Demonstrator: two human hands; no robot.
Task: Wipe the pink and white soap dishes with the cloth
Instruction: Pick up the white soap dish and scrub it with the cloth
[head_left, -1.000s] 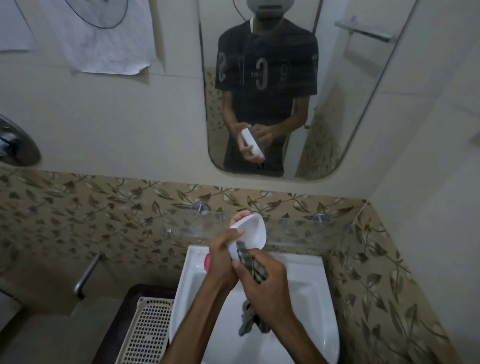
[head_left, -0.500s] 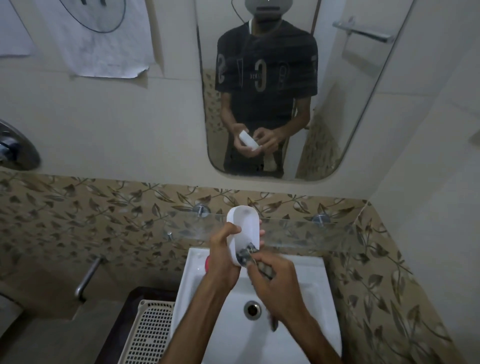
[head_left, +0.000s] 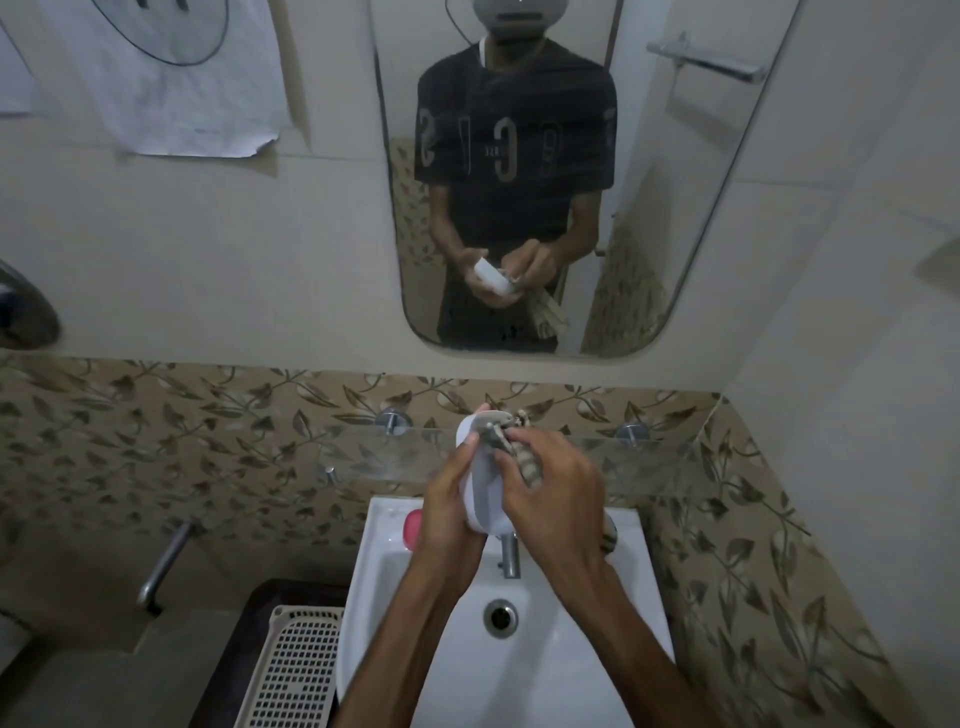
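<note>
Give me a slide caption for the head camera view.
Left hand holds white soap dish over sink; right hand wipes it with cloth.

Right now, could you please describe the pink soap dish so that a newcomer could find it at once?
Start at the white washbasin below the mirror. On its back left ledge, just left of the left hand, lies the pink soap dish. It is the only pink thing; the white soap dish is held above.

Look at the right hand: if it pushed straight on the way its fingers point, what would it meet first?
Probably the white soap dish, since the right hand already presses the cloth into it; depth is unclear.
</note>
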